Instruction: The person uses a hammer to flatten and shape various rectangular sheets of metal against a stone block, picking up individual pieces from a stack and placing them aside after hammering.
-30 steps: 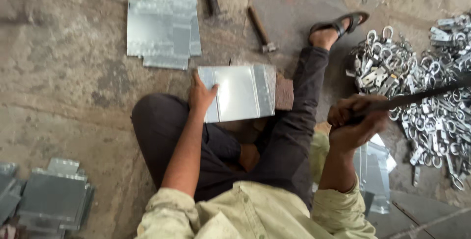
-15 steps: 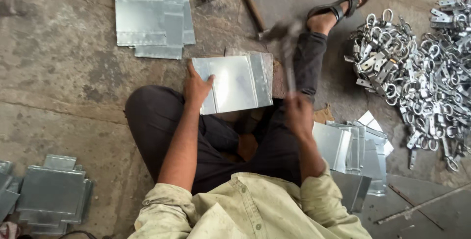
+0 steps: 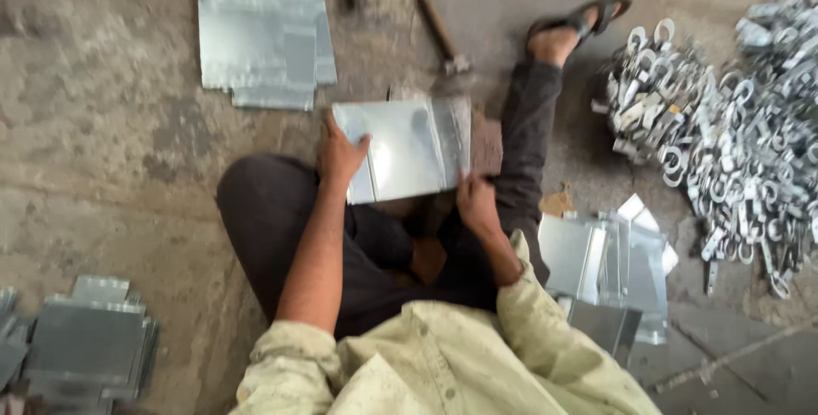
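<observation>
A shiny rectangular metal sheet [image 3: 409,146] with a folded strip along its right side rests on a block in front of my crossed legs. My left hand [image 3: 339,155] lies over the sheet's left edge, fingers spread on it, holding it. At the sheet's lower right corner, my right hand [image 3: 477,202] has its fingers curled at the edge. No tool shows in either hand. The picture is blurred by motion.
A hammer [image 3: 443,36] lies on the floor beyond the sheet, by my sandalled foot [image 3: 575,27]. Stacks of cut sheets sit at the far left [image 3: 264,36], near left [image 3: 85,342] and right [image 3: 609,262]. A heap of metal clamps [image 3: 733,134] fills the right. A thin rod [image 3: 733,355] lies at the lower right.
My right hand held a long rod out to the right, then swung in over the sheet, and now sits at the sheet's lower right corner. The left hand stayed on the sheet.
</observation>
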